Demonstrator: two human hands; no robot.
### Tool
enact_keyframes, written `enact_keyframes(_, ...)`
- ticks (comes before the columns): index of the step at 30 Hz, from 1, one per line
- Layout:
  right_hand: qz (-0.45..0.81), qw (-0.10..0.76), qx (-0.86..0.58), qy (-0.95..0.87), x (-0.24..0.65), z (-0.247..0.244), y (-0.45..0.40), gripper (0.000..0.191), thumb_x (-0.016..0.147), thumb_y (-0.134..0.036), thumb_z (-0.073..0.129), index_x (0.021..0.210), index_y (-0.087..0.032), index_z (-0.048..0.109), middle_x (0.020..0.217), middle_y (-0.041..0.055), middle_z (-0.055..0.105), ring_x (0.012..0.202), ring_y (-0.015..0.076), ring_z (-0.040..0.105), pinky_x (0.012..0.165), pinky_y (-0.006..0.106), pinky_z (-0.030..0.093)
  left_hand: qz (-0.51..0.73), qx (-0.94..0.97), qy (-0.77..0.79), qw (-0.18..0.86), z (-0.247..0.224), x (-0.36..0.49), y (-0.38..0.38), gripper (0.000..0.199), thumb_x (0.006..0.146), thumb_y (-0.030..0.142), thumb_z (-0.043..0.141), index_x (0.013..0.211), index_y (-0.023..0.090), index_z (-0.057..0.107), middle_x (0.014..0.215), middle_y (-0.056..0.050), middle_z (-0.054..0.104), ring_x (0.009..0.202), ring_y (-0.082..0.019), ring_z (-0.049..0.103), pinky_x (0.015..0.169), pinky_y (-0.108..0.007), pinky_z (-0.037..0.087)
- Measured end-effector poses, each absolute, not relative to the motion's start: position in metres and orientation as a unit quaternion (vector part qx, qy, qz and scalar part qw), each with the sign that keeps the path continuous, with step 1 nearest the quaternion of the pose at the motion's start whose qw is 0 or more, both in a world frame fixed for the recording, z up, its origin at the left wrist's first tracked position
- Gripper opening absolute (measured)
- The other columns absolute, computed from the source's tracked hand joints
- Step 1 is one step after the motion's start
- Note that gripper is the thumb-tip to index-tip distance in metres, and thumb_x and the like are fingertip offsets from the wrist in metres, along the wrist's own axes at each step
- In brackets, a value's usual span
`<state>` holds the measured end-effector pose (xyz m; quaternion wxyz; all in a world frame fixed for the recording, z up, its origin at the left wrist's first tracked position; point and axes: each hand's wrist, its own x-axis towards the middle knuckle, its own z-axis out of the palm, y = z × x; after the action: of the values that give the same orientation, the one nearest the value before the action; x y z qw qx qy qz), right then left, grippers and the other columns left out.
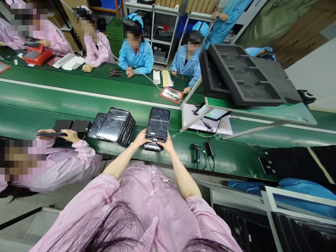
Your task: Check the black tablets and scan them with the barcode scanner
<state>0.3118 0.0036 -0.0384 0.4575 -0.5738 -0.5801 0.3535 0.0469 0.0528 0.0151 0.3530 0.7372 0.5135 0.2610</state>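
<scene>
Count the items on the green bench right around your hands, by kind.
Black tablet held in both hands: 1
Leaning stack of black tablets: 1 stack, count unclear
Black handheld scanner: 1
Black power adapter: 1
Total: 4 entries

Left hand and right hand grip the tablet's near edge.

Place: electronics assembly line in a factory
Worktop: long green conveyor worktop (78, 87); workers seated along both sides
Clothing: pink and blue smocks
Goods: stacked tablets (115, 125); black foam trays (246, 75)
Storage: metal shelving (162, 31) behind

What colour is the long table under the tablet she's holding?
Green. The table under the tablet shows best in the head view, with a pale stripe along it.
</scene>
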Motion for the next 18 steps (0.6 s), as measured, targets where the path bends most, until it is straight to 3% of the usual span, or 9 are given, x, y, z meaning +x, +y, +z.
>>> enact_keyframes(4, 0.328, 0.453, -0.604, -0.568, 0.31, -0.037, -0.008, 0.122, 0.073, -0.043, 0.097, 0.179, -0.025, 0.04, 0.177, 0.0146, 0.053, 0.159, 0.0358, 0.056, 0.133, 0.058, 0.046, 0.259, 0.732, 0.531, 0.338, 0.008, 0.047, 0.044, 0.084, 0.072, 0.015, 0.104, 0.148, 0.016, 0.07, 0.156, -0.019, 0.073, 0.151, -0.038, 0.065, 0.13, -0.051, 0.05)
enact_keyframes(8, 0.306, 0.453, -0.622, -0.56, 0.304, -0.035, -0.018, 0.107, 0.078, -0.04, 0.093, 0.174, -0.024, 0.049, 0.172, 0.0142, 0.06, 0.155, 0.0352, 0.06, 0.131, 0.059, 0.048, 0.249, 0.716, 0.551, 0.348, 0.006, 0.045, 0.038, 0.069, 0.079, 0.014, 0.099, 0.144, 0.019, 0.074, 0.153, -0.016, 0.076, 0.143, -0.034, 0.071, 0.126, -0.048, 0.054)
enact_keyframes(18, 0.304, 0.444, -0.642, -0.546, 0.305, -0.031, -0.029, 0.088, 0.085, -0.041, 0.085, 0.167, -0.022, 0.059, 0.163, 0.0135, 0.069, 0.148, 0.035, 0.066, 0.131, 0.057, 0.049, 0.233, 0.708, 0.564, 0.355, 0.012, 0.046, 0.038, 0.059, 0.078, 0.018, 0.101, 0.133, 0.022, 0.081, 0.141, -0.012, 0.083, 0.132, -0.033, 0.077, 0.116, -0.043, 0.059)
